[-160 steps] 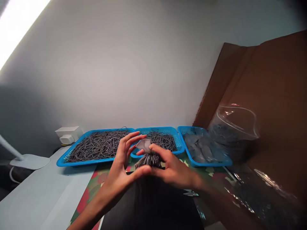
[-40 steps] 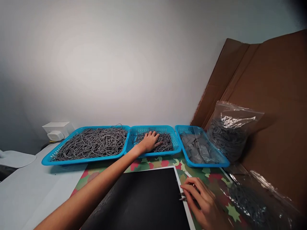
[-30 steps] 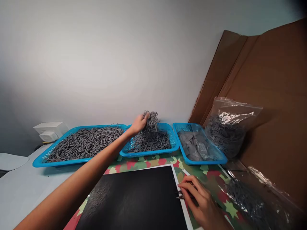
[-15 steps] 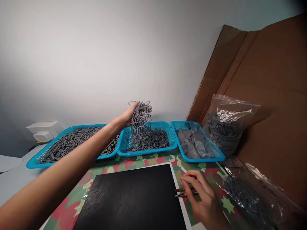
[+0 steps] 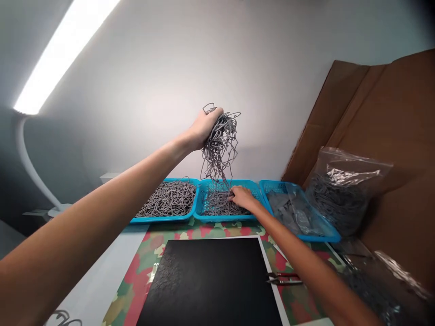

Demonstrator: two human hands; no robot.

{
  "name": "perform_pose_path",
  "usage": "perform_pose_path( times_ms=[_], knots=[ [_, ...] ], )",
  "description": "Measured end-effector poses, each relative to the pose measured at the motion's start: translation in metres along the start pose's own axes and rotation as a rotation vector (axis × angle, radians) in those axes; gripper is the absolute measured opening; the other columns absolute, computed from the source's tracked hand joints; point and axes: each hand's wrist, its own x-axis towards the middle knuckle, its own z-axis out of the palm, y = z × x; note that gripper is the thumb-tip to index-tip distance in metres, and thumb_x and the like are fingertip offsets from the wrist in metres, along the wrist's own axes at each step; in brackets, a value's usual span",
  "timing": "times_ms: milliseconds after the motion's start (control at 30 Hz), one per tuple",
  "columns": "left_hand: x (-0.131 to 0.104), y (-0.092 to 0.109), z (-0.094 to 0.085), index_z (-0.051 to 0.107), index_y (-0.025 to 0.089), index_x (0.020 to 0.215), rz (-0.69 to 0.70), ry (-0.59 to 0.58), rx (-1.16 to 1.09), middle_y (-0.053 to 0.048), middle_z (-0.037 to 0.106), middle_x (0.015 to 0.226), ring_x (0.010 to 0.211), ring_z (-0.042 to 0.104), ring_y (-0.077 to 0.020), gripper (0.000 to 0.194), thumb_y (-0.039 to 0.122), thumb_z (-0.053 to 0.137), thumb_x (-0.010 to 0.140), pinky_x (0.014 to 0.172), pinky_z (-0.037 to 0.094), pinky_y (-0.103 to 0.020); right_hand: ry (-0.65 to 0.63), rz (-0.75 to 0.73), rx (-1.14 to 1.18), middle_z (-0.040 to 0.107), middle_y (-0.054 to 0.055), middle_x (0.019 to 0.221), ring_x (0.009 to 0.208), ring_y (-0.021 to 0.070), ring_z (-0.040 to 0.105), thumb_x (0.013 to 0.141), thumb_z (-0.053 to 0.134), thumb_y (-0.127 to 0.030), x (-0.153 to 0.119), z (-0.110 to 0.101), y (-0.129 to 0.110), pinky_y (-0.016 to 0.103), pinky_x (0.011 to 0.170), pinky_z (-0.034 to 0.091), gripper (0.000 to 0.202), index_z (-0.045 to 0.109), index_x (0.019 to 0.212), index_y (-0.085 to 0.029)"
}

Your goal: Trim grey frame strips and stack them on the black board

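My left hand (image 5: 205, 126) is raised above the middle blue basket (image 5: 222, 218), closed around a tangled bunch of thin grey cords (image 5: 220, 145). Loops and strands dangle from it down toward the basket. My right hand (image 5: 242, 198) reaches into that basket, its fingers pinched on hanging strands just over the grey cords (image 5: 219, 204) lying inside. Its fingertips are partly hidden among the strands. Looser, thicker-looking grey cords (image 5: 170, 198) fill the left blue basket (image 5: 159, 220).
A right-hand blue basket (image 5: 326, 239) holds flat grey pieces. Clear bags of grey material (image 5: 340, 194) lean against brown cardboard (image 5: 370, 131). In front lie a black board (image 5: 217, 276) and slim pointed tools (image 5: 285, 279). A lit lamp (image 5: 68, 54) hangs at upper left.
My left hand has lifted the cord bunch higher above the basket. My right hand has left the pointed tools beside the board and reached into the middle basket. The view has shifted left and up.
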Motion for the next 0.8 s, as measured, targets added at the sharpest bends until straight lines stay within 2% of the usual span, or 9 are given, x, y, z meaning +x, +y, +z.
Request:
perform_pose_path(
  times_ms=[133,233,333,433,533,633,733,800],
  knots=[
    [-0.008,-0.010,-0.015,0.053,0.024,0.078,-0.003,-0.001,0.045,0.001,0.052,0.065,0.054,0.049,-0.0131,0.036,0.040,0.064,0.109,0.057,0.047,-0.030,0.043,0.034,0.004,0.073,0.012,0.149,0.124,0.0294,0.077,0.113,0.078,-0.040,0.005,-0.031,0.020,0.051,0.104,0.068,0.038,0.072,0.146,-0.022],
    [-0.016,-0.033,-0.014,0.068,0.018,0.093,-0.021,-0.026,0.117,-0.001,0.067,0.079,0.061,0.060,-0.0137,0.031,0.041,0.069,0.114,0.060,0.055,-0.028,0.080,0.020,0.027,0.073,0.012,0.149,0.124,0.0298,0.077,0.113,0.078,-0.040,0.010,-0.068,0.035,0.051,0.104,0.068,0.039,0.072,0.146,-0.021],
    [-0.025,-0.060,0.001,0.075,0.017,0.122,-0.030,-0.046,0.190,-0.006,0.079,0.111,0.087,0.076,-0.0190,0.027,0.042,0.076,0.114,0.078,0.067,-0.035,0.142,-0.008,0.083,0.073,0.012,0.149,0.124,0.0300,0.077,0.113,0.078,-0.040,0.017,-0.106,0.039,0.052,0.104,0.068,0.039,0.072,0.146,-0.021],
    [-0.036,-0.080,0.028,0.075,0.017,0.134,-0.020,-0.055,0.237,-0.010,0.078,0.130,0.107,0.079,-0.0256,0.032,0.041,0.076,0.114,0.093,0.070,-0.045,0.199,-0.052,0.186,0.073,0.011,0.147,0.124,0.0318,0.077,0.112,0.079,-0.041,0.024,-0.133,0.031,0.052,0.103,0.068,0.041,0.072,0.146,-0.019],
    [-0.046,-0.088,0.054,0.075,0.017,0.135,-0.005,-0.076,0.259,-0.010,0.078,0.131,0.109,0.079,-0.0267,0.034,0.045,0.074,0.114,0.096,0.069,-0.047,0.238,-0.096,0.309,0.073,0.012,0.147,0.123,0.0310,0.077,0.112,0.079,-0.041,0.032,-0.149,0.016,0.052,0.103,0.068,0.041,0.071,0.146,-0.019],
    [-0.050,-0.092,0.069,0.075,0.017,0.135,0.022,-0.155,0.264,-0.009,0.079,0.127,0.107,0.079,-0.0261,0.034,0.044,0.076,0.113,0.095,0.069,-0.047,0.261,-0.131,0.419,0.074,0.012,0.146,0.122,0.0299,0.077,0.112,0.079,-0.040,0.038,-0.159,0.003,0.051,0.102,0.068,0.040,0.072,0.146,-0.019],
    [-0.046,-0.095,0.071,0.076,0.016,0.129,0.025,-0.231,0.262,-0.009,0.080,0.125,0.105,0.080,-0.0254,0.030,0.040,0.080,0.111,0.094,0.069,-0.046,0.256,-0.170,0.501,0.075,0.013,0.144,0.119,0.0285,0.078,0.112,0.079,-0.040,0.036,-0.170,-0.002,0.050,0.101,0.069,0.039,0.072,0.144,-0.018],
    [-0.040,-0.097,0.065,0.076,0.016,0.129,0.011,-0.230,0.246,-0.009,0.079,0.127,0.106,0.080,-0.0257,0.030,0.039,0.080,0.111,0.094,0.069,-0.046,0.250,-0.190,0.540,0.076,0.012,0.141,0.117,0.0277,0.079,0.113,0.079,-0.040,0.029,-0.178,0.002,0.048,0.099,0.069,0.037,0.073,0.142,-0.018]
  ],
)
